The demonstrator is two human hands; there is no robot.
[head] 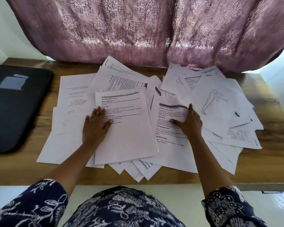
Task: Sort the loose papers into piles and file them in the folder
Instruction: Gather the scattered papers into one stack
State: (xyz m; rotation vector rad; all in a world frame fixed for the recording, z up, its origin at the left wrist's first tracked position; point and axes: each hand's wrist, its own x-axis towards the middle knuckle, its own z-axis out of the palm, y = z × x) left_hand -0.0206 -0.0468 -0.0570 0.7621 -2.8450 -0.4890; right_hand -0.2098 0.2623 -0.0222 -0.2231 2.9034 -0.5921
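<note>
Several loose white printed papers [220, 102] lie scattered and overlapping across the middle and right of the wooden desk [20, 169]. A black folder [15, 108] lies shut at the desk's left end, apart from the papers. My left hand [95, 123] rests flat with fingers spread on a text sheet [126, 131] at the top of the heap's middle. My right hand [188, 122] pinches the crumpled upper edge of another text sheet [170, 145] just right of it, lifting that edge; a sheet with a body outline drawing [215, 100] lies beyond.
A pink patterned curtain [146, 30] hangs down to the desk's far edge, touching the far papers. Some sheets overhang the desk's near edge. Bare wood shows between the folder and the papers and at the right end.
</note>
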